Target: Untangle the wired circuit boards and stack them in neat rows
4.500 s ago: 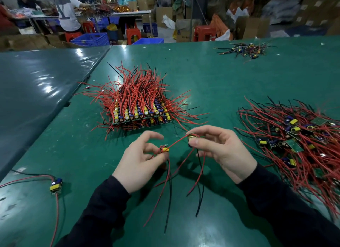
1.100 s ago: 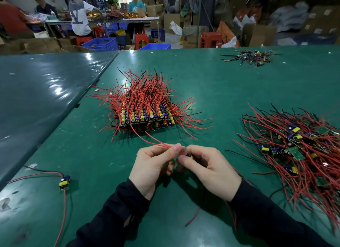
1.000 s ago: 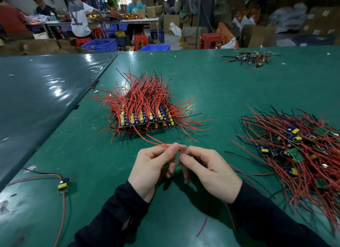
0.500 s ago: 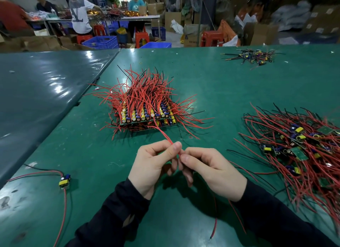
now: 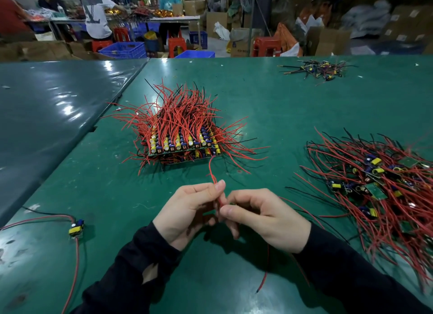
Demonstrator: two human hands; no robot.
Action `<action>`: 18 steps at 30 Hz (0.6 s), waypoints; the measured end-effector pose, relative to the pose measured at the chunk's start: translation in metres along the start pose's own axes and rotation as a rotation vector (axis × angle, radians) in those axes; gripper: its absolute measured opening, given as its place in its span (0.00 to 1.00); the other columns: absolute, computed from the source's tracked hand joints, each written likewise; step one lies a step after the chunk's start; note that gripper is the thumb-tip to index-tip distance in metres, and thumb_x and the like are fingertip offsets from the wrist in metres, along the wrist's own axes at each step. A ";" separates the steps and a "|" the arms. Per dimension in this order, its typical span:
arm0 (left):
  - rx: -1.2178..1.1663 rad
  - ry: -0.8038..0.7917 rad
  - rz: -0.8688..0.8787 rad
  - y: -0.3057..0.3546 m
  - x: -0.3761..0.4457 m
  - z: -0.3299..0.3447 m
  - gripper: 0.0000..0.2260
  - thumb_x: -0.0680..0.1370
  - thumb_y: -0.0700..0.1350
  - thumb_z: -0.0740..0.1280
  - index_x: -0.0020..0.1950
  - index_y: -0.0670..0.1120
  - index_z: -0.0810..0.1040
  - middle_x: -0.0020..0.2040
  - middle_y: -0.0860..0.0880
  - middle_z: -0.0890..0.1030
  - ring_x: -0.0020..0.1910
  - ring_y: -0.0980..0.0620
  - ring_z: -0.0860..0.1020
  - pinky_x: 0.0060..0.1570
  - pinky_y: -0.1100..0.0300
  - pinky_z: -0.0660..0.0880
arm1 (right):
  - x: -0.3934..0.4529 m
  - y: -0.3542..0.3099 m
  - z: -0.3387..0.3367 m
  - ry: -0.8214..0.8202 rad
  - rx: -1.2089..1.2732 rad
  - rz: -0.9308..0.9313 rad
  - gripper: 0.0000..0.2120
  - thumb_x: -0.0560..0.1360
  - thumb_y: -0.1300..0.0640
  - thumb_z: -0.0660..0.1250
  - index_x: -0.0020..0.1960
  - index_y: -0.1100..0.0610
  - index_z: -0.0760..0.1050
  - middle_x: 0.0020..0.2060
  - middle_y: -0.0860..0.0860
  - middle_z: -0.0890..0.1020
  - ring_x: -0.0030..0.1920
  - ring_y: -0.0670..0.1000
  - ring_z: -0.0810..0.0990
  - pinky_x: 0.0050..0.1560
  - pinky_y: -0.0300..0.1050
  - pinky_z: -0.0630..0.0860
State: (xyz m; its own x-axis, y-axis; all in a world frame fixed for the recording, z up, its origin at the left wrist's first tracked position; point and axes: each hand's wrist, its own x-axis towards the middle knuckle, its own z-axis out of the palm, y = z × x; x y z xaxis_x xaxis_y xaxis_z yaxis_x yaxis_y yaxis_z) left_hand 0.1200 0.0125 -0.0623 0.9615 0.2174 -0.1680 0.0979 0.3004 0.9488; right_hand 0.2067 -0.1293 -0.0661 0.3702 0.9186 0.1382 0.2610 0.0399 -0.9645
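I see both my arms covered in long black sleeves (image 5: 365, 276) reaching to the wrists. My left hand (image 5: 185, 214) and right hand (image 5: 267, 222) are bare. The left sleeve (image 5: 131, 274) has a small tear near the cuff.

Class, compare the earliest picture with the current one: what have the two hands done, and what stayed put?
The left hand and right hand, earlier apart with a board each, have come together, pinching red wires. The stacked boards, tangled pile and lone board stayed put.
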 end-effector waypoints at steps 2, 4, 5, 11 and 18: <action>-0.002 0.037 0.010 0.000 0.000 -0.001 0.12 0.65 0.53 0.69 0.31 0.45 0.80 0.28 0.45 0.74 0.28 0.51 0.72 0.27 0.65 0.66 | 0.001 -0.001 -0.005 0.036 -0.006 -0.009 0.08 0.78 0.59 0.62 0.41 0.58 0.76 0.29 0.48 0.78 0.31 0.44 0.74 0.39 0.35 0.70; 0.006 0.044 0.034 0.001 -0.001 0.000 0.11 0.64 0.52 0.70 0.29 0.45 0.80 0.27 0.47 0.74 0.26 0.54 0.71 0.25 0.66 0.66 | 0.001 0.000 -0.004 0.032 -0.007 0.002 0.08 0.78 0.58 0.63 0.41 0.56 0.76 0.30 0.51 0.79 0.32 0.45 0.75 0.40 0.37 0.71; 0.020 0.040 0.054 0.000 -0.001 0.001 0.11 0.64 0.52 0.70 0.29 0.45 0.79 0.27 0.46 0.73 0.25 0.52 0.71 0.24 0.66 0.65 | 0.001 0.001 -0.001 0.008 -0.012 0.017 0.08 0.78 0.57 0.63 0.42 0.58 0.77 0.31 0.54 0.80 0.32 0.46 0.75 0.41 0.39 0.72; 0.298 0.193 0.319 -0.010 0.004 0.004 0.11 0.68 0.49 0.70 0.32 0.42 0.81 0.28 0.45 0.76 0.26 0.51 0.70 0.25 0.63 0.67 | 0.000 0.007 -0.002 0.077 -0.170 0.080 0.10 0.77 0.55 0.62 0.41 0.60 0.75 0.29 0.51 0.80 0.31 0.54 0.77 0.42 0.57 0.75; 0.446 0.272 0.485 -0.016 0.006 0.003 0.04 0.72 0.36 0.72 0.36 0.40 0.83 0.35 0.47 0.81 0.34 0.54 0.77 0.35 0.61 0.74 | 0.001 0.008 0.001 0.113 -0.158 0.102 0.12 0.81 0.61 0.58 0.39 0.57 0.73 0.25 0.51 0.79 0.28 0.49 0.76 0.37 0.40 0.71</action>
State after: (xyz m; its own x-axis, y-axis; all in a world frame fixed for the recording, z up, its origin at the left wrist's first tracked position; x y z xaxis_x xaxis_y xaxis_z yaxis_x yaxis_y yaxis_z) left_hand 0.1252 0.0064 -0.0775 0.8310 0.4714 0.2954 -0.1735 -0.2849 0.9427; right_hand 0.2085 -0.1280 -0.0740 0.4972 0.8644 0.0747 0.3505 -0.1213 -0.9287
